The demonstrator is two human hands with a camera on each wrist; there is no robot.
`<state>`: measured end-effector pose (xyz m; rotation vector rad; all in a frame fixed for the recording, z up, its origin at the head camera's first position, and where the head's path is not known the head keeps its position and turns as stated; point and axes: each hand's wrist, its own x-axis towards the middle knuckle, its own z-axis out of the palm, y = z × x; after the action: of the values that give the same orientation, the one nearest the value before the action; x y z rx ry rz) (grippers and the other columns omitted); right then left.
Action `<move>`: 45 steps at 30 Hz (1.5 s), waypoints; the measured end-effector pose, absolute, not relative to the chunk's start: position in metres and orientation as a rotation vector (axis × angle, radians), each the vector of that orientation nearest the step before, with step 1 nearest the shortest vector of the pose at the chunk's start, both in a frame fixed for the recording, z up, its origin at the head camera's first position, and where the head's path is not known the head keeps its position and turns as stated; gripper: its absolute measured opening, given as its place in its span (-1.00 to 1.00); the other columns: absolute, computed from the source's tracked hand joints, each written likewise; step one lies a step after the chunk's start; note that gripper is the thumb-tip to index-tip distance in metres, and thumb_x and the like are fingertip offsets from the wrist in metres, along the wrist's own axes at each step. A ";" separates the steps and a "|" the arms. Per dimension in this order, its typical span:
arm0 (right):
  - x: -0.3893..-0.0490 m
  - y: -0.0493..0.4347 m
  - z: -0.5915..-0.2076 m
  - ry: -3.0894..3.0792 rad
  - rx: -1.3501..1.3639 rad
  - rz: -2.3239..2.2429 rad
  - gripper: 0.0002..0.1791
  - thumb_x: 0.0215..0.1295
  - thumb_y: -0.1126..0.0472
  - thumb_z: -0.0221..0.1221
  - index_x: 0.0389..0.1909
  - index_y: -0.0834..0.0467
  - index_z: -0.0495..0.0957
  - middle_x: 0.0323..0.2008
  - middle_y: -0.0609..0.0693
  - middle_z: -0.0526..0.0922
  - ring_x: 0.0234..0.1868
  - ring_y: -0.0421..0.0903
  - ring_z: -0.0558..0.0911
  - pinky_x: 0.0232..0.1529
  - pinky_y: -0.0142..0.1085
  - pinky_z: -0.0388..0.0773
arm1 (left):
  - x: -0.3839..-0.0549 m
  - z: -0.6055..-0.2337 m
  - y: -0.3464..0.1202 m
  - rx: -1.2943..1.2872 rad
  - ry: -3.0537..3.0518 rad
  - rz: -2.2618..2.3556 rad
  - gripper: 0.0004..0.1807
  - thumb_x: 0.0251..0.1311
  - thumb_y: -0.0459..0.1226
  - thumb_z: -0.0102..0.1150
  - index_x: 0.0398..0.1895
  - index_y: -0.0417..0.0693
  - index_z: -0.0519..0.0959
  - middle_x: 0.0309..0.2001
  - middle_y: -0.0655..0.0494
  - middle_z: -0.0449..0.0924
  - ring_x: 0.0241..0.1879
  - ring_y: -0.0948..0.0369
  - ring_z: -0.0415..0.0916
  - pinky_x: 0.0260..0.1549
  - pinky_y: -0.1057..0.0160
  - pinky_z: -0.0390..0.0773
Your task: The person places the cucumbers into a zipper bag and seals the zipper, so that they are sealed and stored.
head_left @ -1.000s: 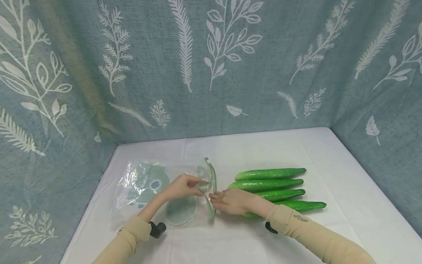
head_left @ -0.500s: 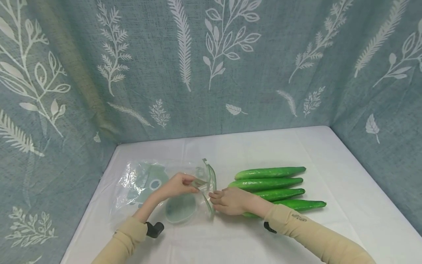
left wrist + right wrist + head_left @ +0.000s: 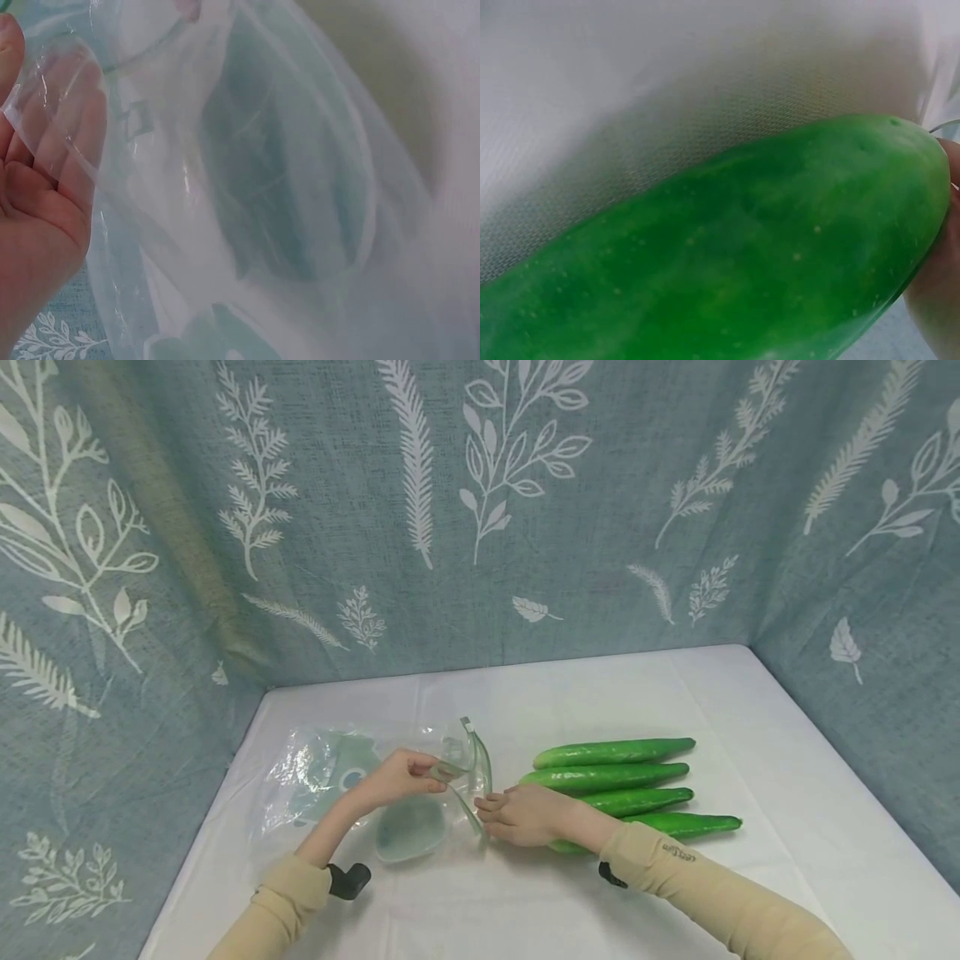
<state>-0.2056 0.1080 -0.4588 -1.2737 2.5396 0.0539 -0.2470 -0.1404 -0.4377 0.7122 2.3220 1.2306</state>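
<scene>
A clear plastic zip bag (image 3: 412, 835) with pale green printed shapes lies on the left of the table, its green-edged mouth towards the middle. My left hand (image 3: 393, 779) pinches the upper layer at the mouth and holds it raised, so the mouth gapes. Through the film, fingers (image 3: 71, 142) of that hand show in the left wrist view. At the bag's lower edge, my right hand (image 3: 525, 814) holds the rim with its fingertips; its thumb is hidden in the head view. Under the right wrist lies the nearest cucumber (image 3: 727, 255), partly covered by the hand.
Several green cucumbers (image 3: 618, 752) lie side by side on the right, blunt ends towards the bag. The white-covered table (image 3: 570, 689) meets a blue-green curtain (image 3: 420, 610) with white leaf prints at its back and sides.
My left hand has moved a little left and away from the right hand, drawing the bag's upper layer along, and the mouth has widened. The right hand has stayed nearly still.
</scene>
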 end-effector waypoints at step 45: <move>-0.212 0.143 -0.455 2.511 -1.069 -0.976 -0.55 0.42 0.11 0.04 0.25 0.20 0.41 -0.17 0.16 0.69 -0.65 -0.37 0.35 -0.30 -0.48 0.53 | -0.244 -0.450 -0.130 0.661 2.437 1.323 -0.54 0.06 -0.17 0.36 0.00 -0.22 0.59 0.01 -0.17 0.63 0.11 -0.16 0.51 0.10 -0.09 0.51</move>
<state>-0.2121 0.1427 -0.4547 -1.0694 2.5114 -0.9759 -0.2440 -0.1300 -0.4498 0.6612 2.4366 1.3235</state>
